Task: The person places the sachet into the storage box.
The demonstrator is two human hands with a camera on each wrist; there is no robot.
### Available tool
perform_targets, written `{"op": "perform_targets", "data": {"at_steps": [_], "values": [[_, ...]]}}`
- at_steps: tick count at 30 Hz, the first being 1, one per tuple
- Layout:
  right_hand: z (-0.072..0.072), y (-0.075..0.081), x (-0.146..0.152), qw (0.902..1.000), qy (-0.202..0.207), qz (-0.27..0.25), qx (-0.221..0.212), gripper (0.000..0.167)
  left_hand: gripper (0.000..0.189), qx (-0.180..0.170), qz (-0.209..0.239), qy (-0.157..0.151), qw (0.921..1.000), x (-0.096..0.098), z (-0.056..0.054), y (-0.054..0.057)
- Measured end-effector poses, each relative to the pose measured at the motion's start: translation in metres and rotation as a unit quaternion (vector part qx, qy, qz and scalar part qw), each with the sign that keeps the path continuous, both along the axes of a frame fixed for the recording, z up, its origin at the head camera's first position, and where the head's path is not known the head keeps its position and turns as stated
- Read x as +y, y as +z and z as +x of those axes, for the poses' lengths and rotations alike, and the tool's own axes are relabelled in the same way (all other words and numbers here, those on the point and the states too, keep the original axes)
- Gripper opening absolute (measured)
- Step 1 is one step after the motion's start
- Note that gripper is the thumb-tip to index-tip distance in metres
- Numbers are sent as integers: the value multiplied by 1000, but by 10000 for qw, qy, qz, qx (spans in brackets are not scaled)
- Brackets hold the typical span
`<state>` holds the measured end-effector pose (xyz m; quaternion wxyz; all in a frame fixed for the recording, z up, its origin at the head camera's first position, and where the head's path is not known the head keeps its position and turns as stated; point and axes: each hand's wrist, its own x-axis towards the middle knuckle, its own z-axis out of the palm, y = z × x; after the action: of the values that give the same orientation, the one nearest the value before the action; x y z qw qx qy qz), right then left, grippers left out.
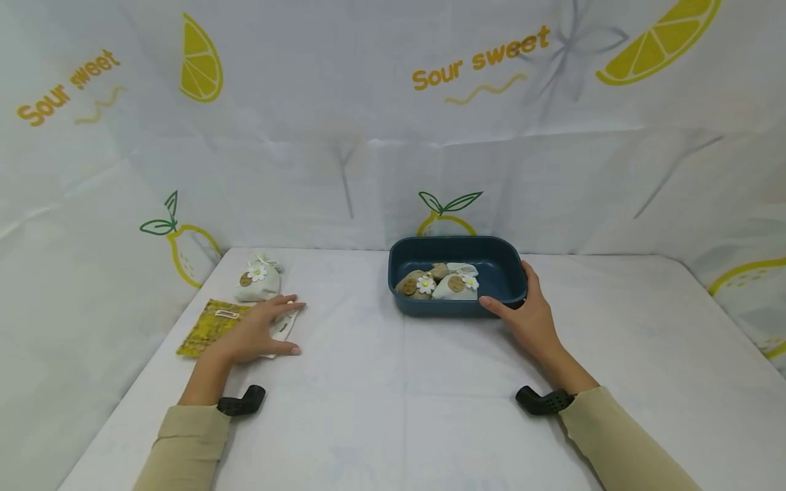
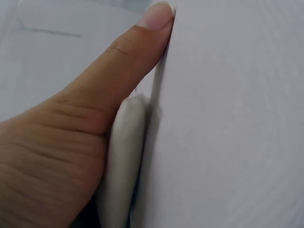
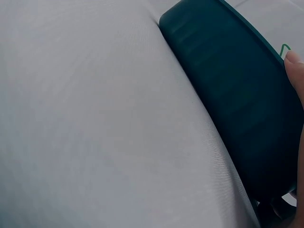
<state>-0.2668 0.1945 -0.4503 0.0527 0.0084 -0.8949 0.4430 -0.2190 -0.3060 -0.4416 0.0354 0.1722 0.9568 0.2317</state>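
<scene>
My left hand point(image 1: 248, 334) lies over a flat white packet point(image 1: 284, 329) at the table's left, thumb and fingers spread apart. In the left wrist view, a puffy white edge point(image 2: 127, 147) shows beside the thumb point(image 2: 118, 57). Touching that hand's side is a yellow patterned packet point(image 1: 211, 327) with a small label. Just behind stands a pale drawstring pouch point(image 1: 260, 285) with a daisy. My right hand point(image 1: 533, 320) grips the right front corner of a dark blue bin point(image 1: 442, 309), thumb on the rim. Inside sit a tan pouch point(image 1: 410, 284) and a pale pouch point(image 1: 451, 289), both with daisies.
White cloth covers the table point(image 1: 368, 409). Behind it hangs a white curtain point(image 1: 295, 184) with lemon prints, close to the bin's back side. Black wrist mounts point(image 1: 242, 401) sit on both forearms.
</scene>
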Motion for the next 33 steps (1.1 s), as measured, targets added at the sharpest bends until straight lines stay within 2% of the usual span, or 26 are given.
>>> {"op": "perform_targets", "data": {"at_steps": [5, 8, 11, 13, 16, 20, 22, 24, 29, 33], "values": [[1, -1, -1, 10000, 29, -28, -22, 114, 94, 72, -424, 209, 9989, 18, 2, -4], [1, -1, 0, 10000, 42, -40, -62, 114, 99, 73, -410, 279, 9987, 27, 2, -6], [1, 0, 0, 10000, 44, -36, -69, 115, 95, 99, -345, 402, 9985, 31, 1, -8], [1, 1, 0, 10000, 44, -39, -55, 115, 91, 129, -119, 450, 9988, 33, -1, -9], [1, 2, 0, 10000, 45, -42, -40, 115, 84, 2, 529, 607, 9968, 37, -4, -9], [0, 2, 0, 10000, 54, -40, -28, 115, 79, -154, 1309, 941, 9868, 42, -6, -8], [1, 2, 1, 10000, 54, -36, -32, 115, 78, -151, 1479, 985, 9840, 41, -7, -6], [1, 2, 1, 10000, 51, -29, -37, 114, 79, -139, 1360, 912, 9864, 38, -6, -5], [1, 1, 1, 10000, 54, -25, -25, 114, 93, -175, 736, 377, 9964, 25, -4, -8], [0, 1, 2, 10000, 57, -16, 9, 113, 98, -32, 537, 178, 9984, 21, -5, -12]]}}
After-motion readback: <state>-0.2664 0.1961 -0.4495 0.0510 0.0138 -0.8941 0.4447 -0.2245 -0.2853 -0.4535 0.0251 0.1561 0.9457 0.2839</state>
